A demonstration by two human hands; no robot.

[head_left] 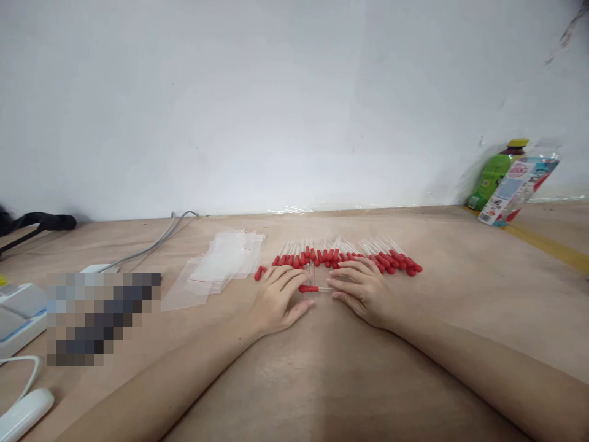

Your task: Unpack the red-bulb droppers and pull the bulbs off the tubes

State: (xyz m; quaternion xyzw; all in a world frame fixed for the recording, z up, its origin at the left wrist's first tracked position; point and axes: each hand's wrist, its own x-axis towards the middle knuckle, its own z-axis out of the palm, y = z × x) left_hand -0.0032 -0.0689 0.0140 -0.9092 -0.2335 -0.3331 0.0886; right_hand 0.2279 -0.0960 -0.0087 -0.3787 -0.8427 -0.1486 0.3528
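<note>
A long row of glass droppers with red rubber bulbs (350,256) lies on the wooden table (322,380) in front of me. My left hand (276,298) and my right hand (361,288) rest on the table just before the row, fingers stretched toward each other. Between their fingertips lies a single dropper (315,288), red bulb to the left, glass tip to the right; both hands touch its ends. One loose red bulb (259,272) lies left of my left hand.
A stack of clear plastic bags (216,267) lies to the left. Farther left are a blurred patch, a white device (18,313), cables (151,242) and a white object (23,414). A green bottle (494,175) and a packet (518,187) lean on the wall at the right.
</note>
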